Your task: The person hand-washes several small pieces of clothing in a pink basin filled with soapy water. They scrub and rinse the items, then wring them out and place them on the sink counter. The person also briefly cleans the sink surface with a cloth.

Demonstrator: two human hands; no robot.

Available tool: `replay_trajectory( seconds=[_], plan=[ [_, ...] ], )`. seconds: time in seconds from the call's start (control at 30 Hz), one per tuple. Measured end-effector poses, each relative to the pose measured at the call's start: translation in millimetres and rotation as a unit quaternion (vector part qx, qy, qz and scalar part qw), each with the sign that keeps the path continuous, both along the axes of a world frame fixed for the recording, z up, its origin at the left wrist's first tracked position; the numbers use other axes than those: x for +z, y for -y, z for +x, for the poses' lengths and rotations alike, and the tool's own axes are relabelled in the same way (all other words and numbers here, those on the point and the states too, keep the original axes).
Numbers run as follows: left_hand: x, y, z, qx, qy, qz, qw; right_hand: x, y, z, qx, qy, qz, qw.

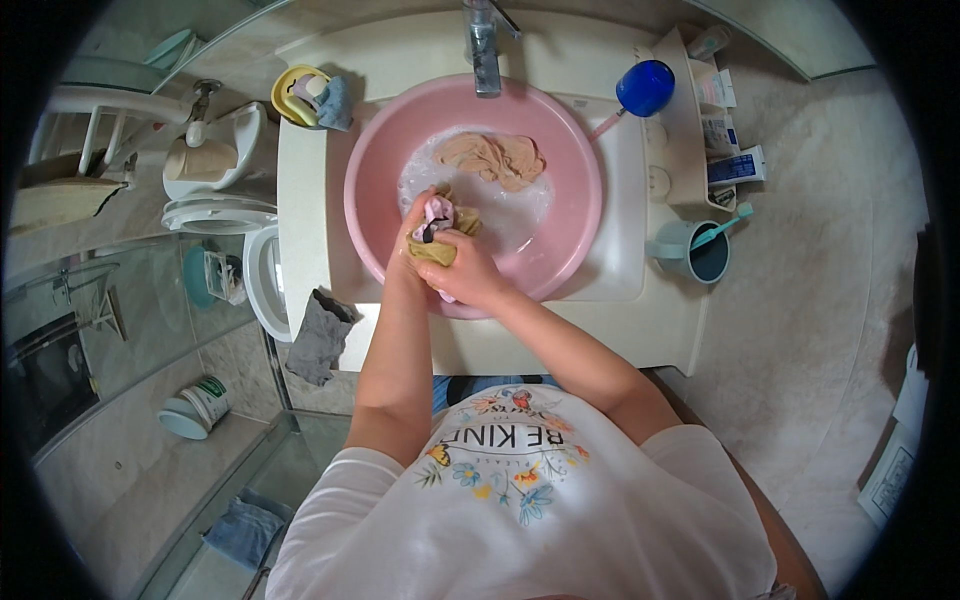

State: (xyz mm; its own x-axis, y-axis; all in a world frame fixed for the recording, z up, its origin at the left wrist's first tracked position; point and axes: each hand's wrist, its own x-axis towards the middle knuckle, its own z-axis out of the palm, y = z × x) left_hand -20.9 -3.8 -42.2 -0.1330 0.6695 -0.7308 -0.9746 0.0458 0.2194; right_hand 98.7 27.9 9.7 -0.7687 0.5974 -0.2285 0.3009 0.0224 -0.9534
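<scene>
A pink plastic basin (577,225) stands in the white washbasin under the tap (486,64). Cloudy, sudsy water (517,214) lies in its bottom. Over the basin's near left part, my left hand (415,225) grips a bunched yellow-green and pink cloth (431,251) from the left. My right hand (465,271) closes on the same cloth from the right, and the two hands are pressed together around it. Some of the cloth is hidden inside my fingers. Beyond them, a crumpled beige cloth (491,159) lies partly in the water, touched by neither hand.
Left on the counter stands a yellow soap container (281,94) with a blue cloth; a grey cloth (319,341) hangs over the near left edge. At right are a blue cup (645,88), a mug (679,251) with a toothbrush, and a rack (679,127) of tubes.
</scene>
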Motion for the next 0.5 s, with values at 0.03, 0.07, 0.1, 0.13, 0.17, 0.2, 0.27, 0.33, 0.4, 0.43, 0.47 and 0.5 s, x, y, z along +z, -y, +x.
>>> replay_trajectory(
  seconds=[0.03,0.07,0.1,0.13,0.17,0.2,0.27,0.33,0.4,0.43,0.47,0.5],
  plan=[
    [-19,4,-2,0.0,-0.003,0.011,1.0,-1,2,-2,-0.012,0.01,0.051,0.999],
    [-46,11,-3,0.002,-0.007,0.021,1.0,-7,5,-5,-0.024,0.019,0.102,0.994],
    [-52,11,3,0.007,0.008,0.07,0.997,-16,4,-5,-0.04,0.034,0.152,0.987],
    [-54,11,8,0.013,0.023,0.12,0.992,-24,0,-3,-0.047,0.032,0.186,0.981],
    [-57,13,14,0.018,0.04,0.167,0.985,-32,-8,0,-0.052,0.031,0.218,0.974],
    [-59,11,24,0.034,0.004,0.124,0.992,-38,-16,1,-0.056,0.028,0.25,0.966],
    [-22,7,38,-0.018,-0.069,0.006,0.997,-55,-41,-2,-0.077,0.094,0.232,0.965],
    [-1,2,40,-0.029,-0.128,-0.044,0.99,-59,-61,-7,-0.059,0.116,0.281,0.951],
    [-7,6,32,-0.019,-0.138,-0.058,0.989,-59,-78,-7,-0.013,0.1,0.395,0.913],
    [-12,9,22,-0.054,-0.251,-0.109,0.96,-55,-82,-8,-0.019,0.109,0.402,0.909],
    [-17,13,11,-0.088,-0.36,-0.159,0.915,-51,-85,-8,-0.024,0.118,0.41,0.904],
    [-14,12,-1,-0.124,-0.462,-0.204,0.854,-49,-90,-8,-0.033,0.129,0.418,0.899]
  ],
)
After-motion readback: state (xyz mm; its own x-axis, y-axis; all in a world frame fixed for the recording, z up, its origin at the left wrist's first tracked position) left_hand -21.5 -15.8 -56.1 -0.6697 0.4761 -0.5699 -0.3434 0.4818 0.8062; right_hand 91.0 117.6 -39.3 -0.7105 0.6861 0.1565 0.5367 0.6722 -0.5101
